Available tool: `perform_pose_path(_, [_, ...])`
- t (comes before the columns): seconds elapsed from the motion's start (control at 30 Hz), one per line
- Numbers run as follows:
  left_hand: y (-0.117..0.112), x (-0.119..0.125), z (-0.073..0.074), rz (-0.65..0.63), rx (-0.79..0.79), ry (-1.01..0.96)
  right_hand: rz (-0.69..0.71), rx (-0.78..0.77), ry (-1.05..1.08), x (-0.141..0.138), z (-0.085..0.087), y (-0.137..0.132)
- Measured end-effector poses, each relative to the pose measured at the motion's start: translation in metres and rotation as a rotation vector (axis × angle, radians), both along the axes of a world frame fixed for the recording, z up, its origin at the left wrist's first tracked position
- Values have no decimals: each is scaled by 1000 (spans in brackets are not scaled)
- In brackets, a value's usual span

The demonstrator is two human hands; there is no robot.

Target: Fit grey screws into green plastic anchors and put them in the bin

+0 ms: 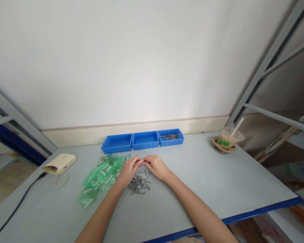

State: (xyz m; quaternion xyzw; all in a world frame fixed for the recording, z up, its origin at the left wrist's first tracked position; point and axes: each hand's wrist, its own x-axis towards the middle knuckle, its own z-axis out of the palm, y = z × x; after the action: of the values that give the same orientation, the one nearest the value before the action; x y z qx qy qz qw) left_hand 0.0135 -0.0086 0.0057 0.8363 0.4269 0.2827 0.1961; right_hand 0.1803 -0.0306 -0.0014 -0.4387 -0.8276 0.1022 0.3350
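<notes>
My left hand (130,168) and my right hand (155,165) meet fingertip to fingertip above the table, thumbs and fingers pinched together. Whatever sits between the fingertips is too small to make out. Right below and in front of my wrists lies a loose pile of grey screws (138,185). Green-tinted clear plastic bags (101,177) with small pieces inside spread out to the left, reaching close to my left hand. Beyond the hands stand three blue trays in a row: a left tray (116,149), a middle tray (145,145), and a right tray (171,143) holding several screws.
At the left lies a cream-coloured device (62,163) with a loop strap and a black cable (20,204). A plastic drink cup (228,139) with a straw stands in a cardboard holder (224,149) at the back right. Metal frames flank the table (212,182), and a wall rises behind it.
</notes>
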Motion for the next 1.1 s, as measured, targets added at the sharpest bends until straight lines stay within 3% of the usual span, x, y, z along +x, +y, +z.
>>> perform_pose_path(0.27, [-2, 1, 2, -46, -32, 8, -28, 1, -88, 0, -7, 1])
perform_pose_path(0.5, [-3, 1, 6, -38, -24, -6, -61, 8, -141, 0, 0, -2])
perform_pose_path(0.77, [-5, 2, 5, -56, -73, -11, -101, -103, -176, 5, 7, -3])
perform_pose_path(0.97, [-3, 1, 1, -41, -22, 0, -102, -75, -81, 2, 6, -3])
perform_pose_path(1.1, [-3, 1, -1, -25, -33, 14, -127, -147, -7, 2, 4, -2])
